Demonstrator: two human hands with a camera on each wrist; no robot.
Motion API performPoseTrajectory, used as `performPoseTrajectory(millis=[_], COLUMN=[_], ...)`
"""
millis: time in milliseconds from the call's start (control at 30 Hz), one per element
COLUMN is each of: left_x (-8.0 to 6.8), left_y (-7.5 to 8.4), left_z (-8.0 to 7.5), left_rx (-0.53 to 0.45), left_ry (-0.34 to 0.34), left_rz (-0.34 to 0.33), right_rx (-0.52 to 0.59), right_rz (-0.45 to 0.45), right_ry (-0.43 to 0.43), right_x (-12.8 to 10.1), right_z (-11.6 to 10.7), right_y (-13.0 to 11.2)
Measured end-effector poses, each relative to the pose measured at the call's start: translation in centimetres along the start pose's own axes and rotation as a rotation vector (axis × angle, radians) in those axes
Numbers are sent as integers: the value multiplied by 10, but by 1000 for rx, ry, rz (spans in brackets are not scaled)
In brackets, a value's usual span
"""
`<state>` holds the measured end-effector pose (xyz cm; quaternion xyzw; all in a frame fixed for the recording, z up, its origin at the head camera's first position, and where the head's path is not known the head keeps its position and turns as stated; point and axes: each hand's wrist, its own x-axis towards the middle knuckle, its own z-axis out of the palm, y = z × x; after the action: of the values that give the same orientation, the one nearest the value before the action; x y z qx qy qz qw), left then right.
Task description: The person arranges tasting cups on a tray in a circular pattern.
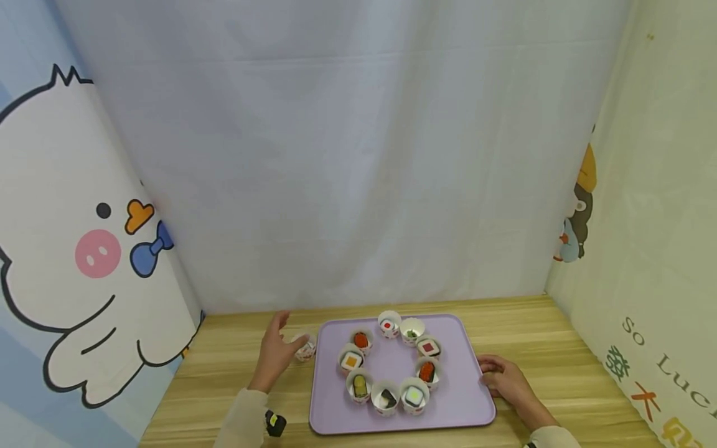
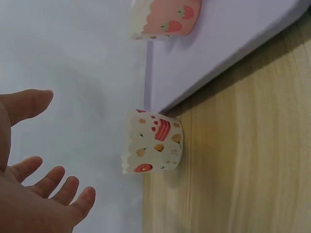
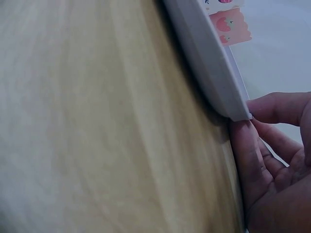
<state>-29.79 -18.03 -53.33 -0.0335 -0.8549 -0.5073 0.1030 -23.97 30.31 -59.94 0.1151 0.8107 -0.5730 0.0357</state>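
Observation:
Just left of the lilac tray point(image 1: 386, 364), a paper cup point(image 2: 154, 143) printed with cake and fruit stands upright on the table. My left hand point(image 1: 276, 354) hovers beside this cup with thumb and fingers spread apart; in the left wrist view a gap separates them from it. At the tray's right side, my right hand point(image 1: 506, 381) pinches the rim between thumb and fingers, seen close in the right wrist view. Several paper cups form a ring on the tray, among them one with an orange-topped sushi piece point(image 1: 427, 372) and one with a green-centred piece point(image 1: 414, 396).
The wood-grain table point(image 1: 538, 339) runs back to a pale curtain point(image 1: 364, 186). Printed cloths hang at both sides, a white cartoon bird point(image 1: 50, 186) on the left one. A small black device point(image 1: 275, 424) sits at the left wrist.

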Motion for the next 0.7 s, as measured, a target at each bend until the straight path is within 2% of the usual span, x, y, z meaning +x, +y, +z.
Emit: performPoseTrajectory(millis=[233,367,500,700], left_x=[2,4,5,6], left_y=[-26,-39,-47,-52], left_z=[4,9,15,22], left_rx=[41,34,37,26], left_ry=[-28,-55,-76,-62], left_rz=[-79,-110,-117,-85], right_rx=[2,2,-4,-3], right_rz=[0,1,-1,1], right_ry=[3,4,7,11], right_x=[0,0,0,0], right_z=[0,0,0,1], right_y=[0,1,1,1])
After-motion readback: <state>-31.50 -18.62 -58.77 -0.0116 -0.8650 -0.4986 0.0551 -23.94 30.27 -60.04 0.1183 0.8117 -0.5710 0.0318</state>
